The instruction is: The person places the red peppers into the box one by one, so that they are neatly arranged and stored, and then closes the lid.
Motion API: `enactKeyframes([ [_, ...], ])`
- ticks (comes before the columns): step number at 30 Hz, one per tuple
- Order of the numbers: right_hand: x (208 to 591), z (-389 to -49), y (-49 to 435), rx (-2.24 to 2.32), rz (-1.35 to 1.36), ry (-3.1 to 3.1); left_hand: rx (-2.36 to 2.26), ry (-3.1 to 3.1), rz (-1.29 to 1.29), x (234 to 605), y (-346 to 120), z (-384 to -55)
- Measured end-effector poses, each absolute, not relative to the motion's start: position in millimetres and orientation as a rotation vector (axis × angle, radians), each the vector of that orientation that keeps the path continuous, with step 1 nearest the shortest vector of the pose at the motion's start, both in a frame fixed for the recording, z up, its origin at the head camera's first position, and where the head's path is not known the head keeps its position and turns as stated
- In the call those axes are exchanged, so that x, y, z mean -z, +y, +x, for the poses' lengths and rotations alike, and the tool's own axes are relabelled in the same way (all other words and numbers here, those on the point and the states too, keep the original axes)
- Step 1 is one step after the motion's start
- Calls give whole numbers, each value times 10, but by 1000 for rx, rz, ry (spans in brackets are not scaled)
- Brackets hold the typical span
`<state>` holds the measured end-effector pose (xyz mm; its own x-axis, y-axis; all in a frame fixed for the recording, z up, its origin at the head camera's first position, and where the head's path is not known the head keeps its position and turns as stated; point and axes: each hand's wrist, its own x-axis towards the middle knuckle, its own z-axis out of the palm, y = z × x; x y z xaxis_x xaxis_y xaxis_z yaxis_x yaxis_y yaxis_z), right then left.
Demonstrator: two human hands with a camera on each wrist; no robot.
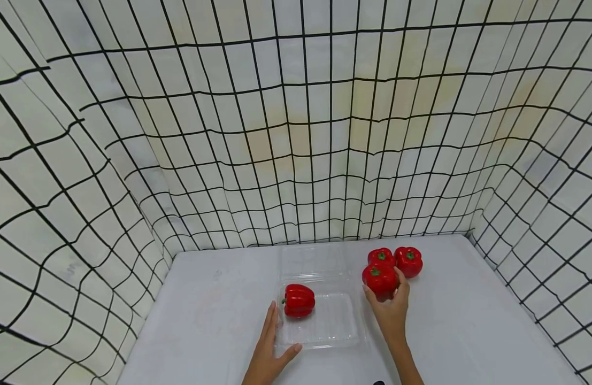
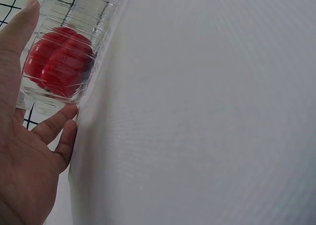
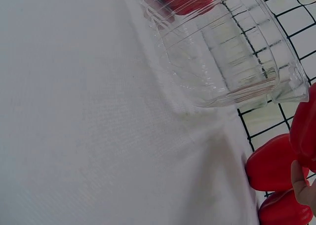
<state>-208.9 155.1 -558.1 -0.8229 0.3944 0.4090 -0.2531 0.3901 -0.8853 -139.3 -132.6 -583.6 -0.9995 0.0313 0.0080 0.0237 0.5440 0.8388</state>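
A clear plastic clamshell box (image 1: 329, 339) lies with its lid folded back, and one red bell pepper (image 1: 299, 301) rests on its side in the left part. My left hand (image 1: 269, 350) touches the box's left front corner, fingers along the side and thumb at the front edge; the left wrist view shows its fingers extended beside the box wall (image 2: 81, 94). To the right of the box, my right hand (image 1: 393, 310) grips another red bell pepper (image 1: 379, 280) between thumb and fingers. In the right wrist view this pepper (image 3: 305, 131) appears above the others.
Two more red bell peppers stand behind the held one, a left one (image 1: 381, 255) and a right one (image 1: 408, 261). The lid (image 1: 312, 261) reaches toward the back of the white table (image 1: 204, 310). White walls with black netting (image 1: 305, 160) enclose the table's back and sides.
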Motion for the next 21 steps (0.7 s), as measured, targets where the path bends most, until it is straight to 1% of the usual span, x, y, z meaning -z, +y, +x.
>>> enactKeyframes([
  [12, 5513, -2091, 1524, -1549, -23, -2057, -1521, 2744, 50, 5829, -1331, -1380],
  [21, 5476, -2105, 1523, -1611, 46, -2214, -1512, 2751, 45, 5840, -1323, -1390],
])
